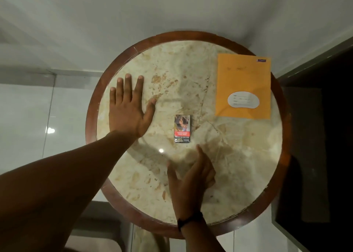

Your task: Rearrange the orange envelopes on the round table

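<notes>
An orange envelope (243, 79) with a white oval label lies flat at the far right of the round marble table (282, 137), one corner reaching the wooden rim. My left hand (128, 108) rests flat on the left side of the tabletop, fingers spread, holding nothing. My right hand (191, 177) hovers over the near middle of the table with fingers loosely apart and empty, a dark band on its wrist. Both hands are well apart from the envelope.
A small cigarette pack (182, 129) lies in the middle of the table, between my hands. A dark cabinet or panel (321, 137) stands close to the table's right side. Glossy white floor tiles surround the table.
</notes>
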